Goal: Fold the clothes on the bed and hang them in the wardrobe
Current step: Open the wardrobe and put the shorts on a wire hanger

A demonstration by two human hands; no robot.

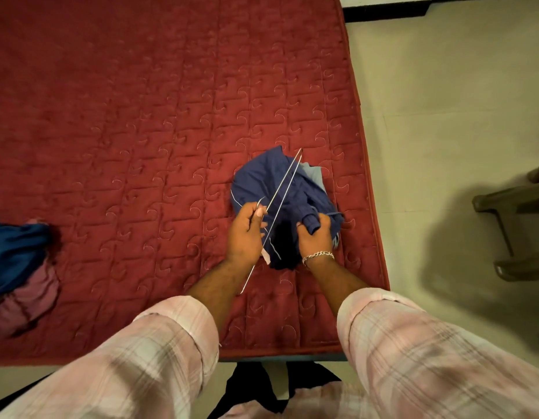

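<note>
Left hand [245,229] gripping wire hanger [284,189], right hand [315,235] apparently clutching navy garment [262,179]

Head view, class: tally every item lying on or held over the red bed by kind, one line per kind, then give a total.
Metal hangers: 1, the wire hanger held by the left hand.
Garments: 4, namely the navy garment gripped by the right hand, a light blue garment under it, and at the left edge a blue garment on a maroon garment.
Total: 5
</note>
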